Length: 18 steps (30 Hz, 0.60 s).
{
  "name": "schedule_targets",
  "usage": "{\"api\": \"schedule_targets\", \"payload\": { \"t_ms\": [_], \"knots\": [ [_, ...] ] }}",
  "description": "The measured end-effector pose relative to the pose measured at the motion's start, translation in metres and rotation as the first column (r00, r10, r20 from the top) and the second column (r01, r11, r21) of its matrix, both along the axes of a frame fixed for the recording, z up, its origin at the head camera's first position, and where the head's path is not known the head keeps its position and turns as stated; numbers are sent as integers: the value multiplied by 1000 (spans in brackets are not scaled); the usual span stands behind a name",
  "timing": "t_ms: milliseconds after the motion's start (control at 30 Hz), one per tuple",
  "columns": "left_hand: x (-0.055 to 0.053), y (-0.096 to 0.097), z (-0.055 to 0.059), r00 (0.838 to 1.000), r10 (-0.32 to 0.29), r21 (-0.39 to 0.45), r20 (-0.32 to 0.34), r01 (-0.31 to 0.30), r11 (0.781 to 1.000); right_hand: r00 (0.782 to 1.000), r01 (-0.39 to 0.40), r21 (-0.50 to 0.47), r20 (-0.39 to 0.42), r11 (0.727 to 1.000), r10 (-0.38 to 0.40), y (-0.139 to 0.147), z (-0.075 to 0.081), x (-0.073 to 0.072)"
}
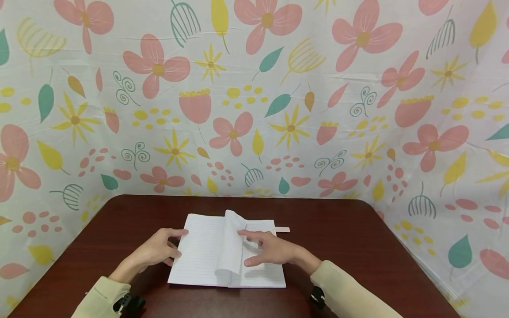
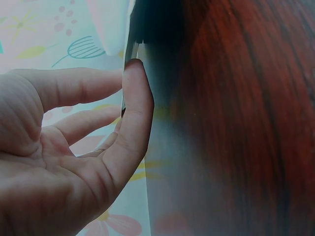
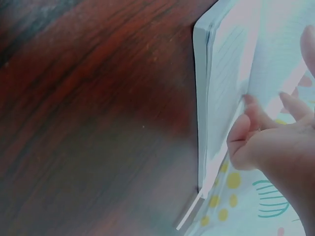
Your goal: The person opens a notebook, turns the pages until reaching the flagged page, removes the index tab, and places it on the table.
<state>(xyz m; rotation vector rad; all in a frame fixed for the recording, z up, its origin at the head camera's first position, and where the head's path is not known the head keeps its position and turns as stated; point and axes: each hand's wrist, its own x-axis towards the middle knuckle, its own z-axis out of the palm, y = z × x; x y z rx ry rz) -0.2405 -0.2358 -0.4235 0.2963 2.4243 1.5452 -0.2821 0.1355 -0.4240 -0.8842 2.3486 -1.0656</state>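
An open notebook (image 1: 199,251) with lined white pages lies on the dark wooden table (image 1: 330,221). One page (image 1: 232,247) stands curled up near the middle. My left hand (image 1: 157,247) holds the notebook's left edge; in the left wrist view its thumb and fingers pinch the thin edge (image 2: 130,37) from both sides. Over the right half, my right hand (image 1: 274,249) has its fingers spread, with the index fingertip against the raised page. Below it the thumb is held apart. In the right wrist view the notebook's block of pages (image 3: 202,98) shows side-on beside that hand.
A pale narrow strip (image 1: 283,229) sticks out past the notebook's upper right edge. Behind and beside the table hangs a white cloth (image 1: 246,176) printed with flowers and leaves. Each wrist wears a black device (image 1: 129,304).
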Motion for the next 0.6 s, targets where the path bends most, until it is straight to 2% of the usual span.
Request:
{"api": "schedule_targets", "payload": {
  "t_ms": [167,400,600],
  "knots": [
    [0,0,0,1000,-2,0,3,2,1000,999,-22,-69,-31,997,20,-2,0,-1],
    [-1,0,-1,1000,-5,6,-3,5,1000,993,28,-134,-114,991,-43,0,1,0],
    [0,0,1,1000,-1,6,6,1,1000,992,39,-215,-107,976,-63,1,7,1]
  ]
}}
